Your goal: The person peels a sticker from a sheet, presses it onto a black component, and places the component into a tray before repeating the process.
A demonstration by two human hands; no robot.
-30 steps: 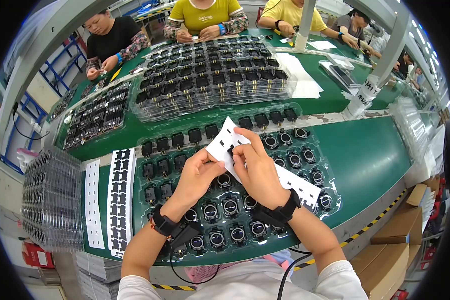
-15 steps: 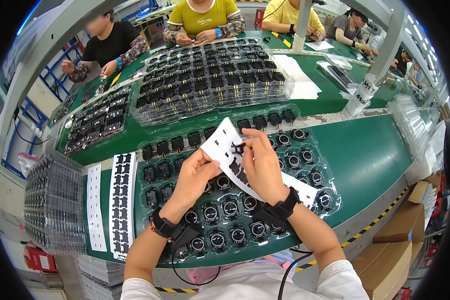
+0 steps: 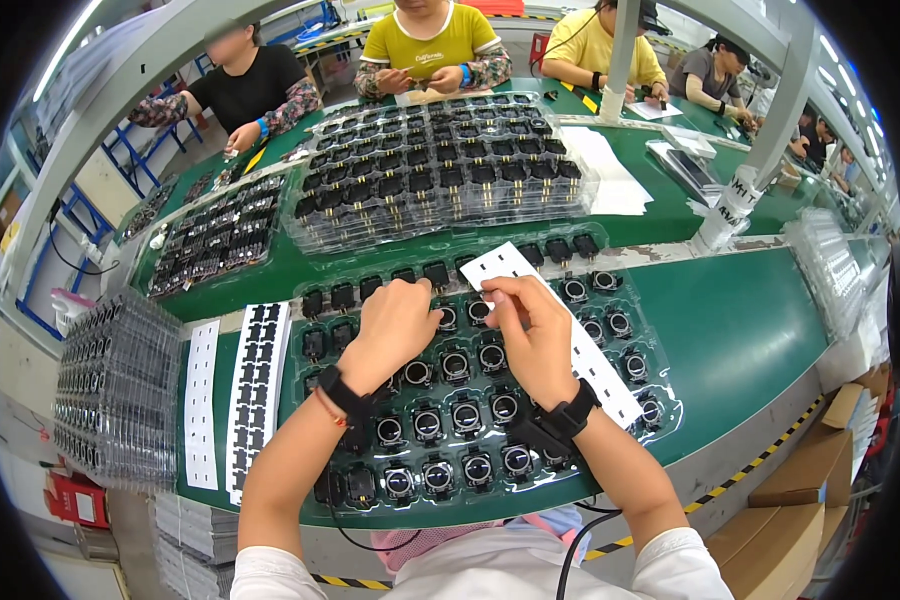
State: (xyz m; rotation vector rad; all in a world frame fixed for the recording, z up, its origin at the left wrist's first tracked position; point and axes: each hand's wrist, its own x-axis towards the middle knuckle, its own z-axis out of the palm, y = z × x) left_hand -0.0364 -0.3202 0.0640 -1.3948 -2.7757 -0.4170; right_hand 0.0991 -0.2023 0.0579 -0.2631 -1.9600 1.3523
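A clear plastic tray (image 3: pixel 658 385) lies before me, filled with black square modules, many bearing a round, glassy lens (image 3: pixel 466 415). My left hand (image 3: pixel 395 325) is above its middle rows, back of the hand up and fingers curled together; whatever lies between the fingertips is hidden. Thumb and forefinger of my right hand (image 3: pixel 532 335) are pinched over the modules beside it, at a small dark bit that I cannot make out. A white strip sheet (image 3: pixel 595 370) with small dark marks rests across the tray's right part, partly under my right hand.
Left of the tray lie a sheet of black cut-outs (image 3: pixel 257 400) and a marked white strip (image 3: pixel 202 405). A tall stack of clear trays (image 3: pixel 120 400) stands at the left edge. Filled trays (image 3: pixel 430 170) are piled beyond. Several co-workers sit across the bench. Cardboard boxes (image 3: pixel 770 545) stand lower right.
My left hand has let go of the white sheet and moved over the modules. The sheet, held up before, now lies on the tray. My right hand has moved slightly right and down.
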